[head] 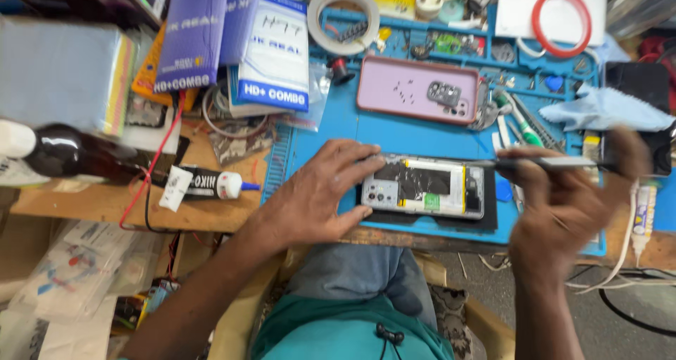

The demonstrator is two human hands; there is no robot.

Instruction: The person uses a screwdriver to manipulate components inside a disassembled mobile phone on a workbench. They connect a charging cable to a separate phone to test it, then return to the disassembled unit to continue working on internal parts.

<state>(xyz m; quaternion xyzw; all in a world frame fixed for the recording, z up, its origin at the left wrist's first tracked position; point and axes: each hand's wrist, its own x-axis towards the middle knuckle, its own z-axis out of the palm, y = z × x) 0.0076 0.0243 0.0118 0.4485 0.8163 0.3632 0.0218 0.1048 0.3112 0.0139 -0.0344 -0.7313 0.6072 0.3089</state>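
Fingers of left hand (320, 191) spread flat, steadying one opened phone (422, 187); right hand (563, 198) fingers grip one screwdriver (542, 163).

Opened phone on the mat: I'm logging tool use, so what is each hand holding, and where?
The left hand presses the opened phone at its left end. The right hand, blurred, grips a slim tool at its right end.

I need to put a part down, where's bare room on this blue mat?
Bare mat lies between the pink back cover and the opened phone, and left of the cover above the left hand. The tool tray behind and the right side are crowded.
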